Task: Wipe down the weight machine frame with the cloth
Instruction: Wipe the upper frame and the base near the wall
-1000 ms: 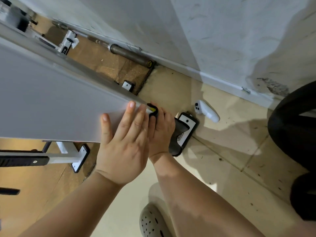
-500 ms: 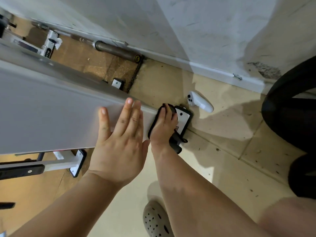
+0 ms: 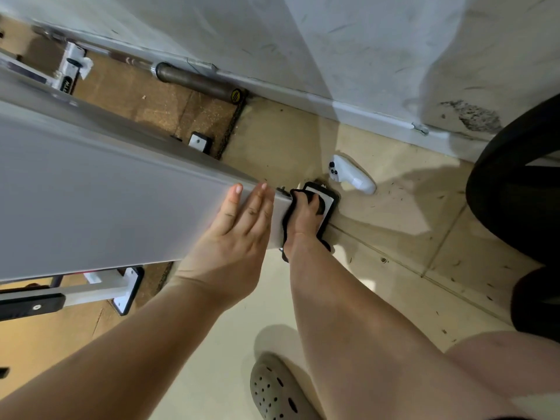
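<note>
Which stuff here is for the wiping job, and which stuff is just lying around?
For the job:
- grey frame post
- black cloth
- right hand, holding the cloth on the post
- left hand, flat on the post

Just lying about:
- white controller on the floor
- barbell by the wall

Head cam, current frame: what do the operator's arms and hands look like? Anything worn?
The left forearm and right forearm are bare to the picture's edge, with no sleeves in view. The left hand and right hand have no gloves, and no rings, watch or wristbands show.
</note>
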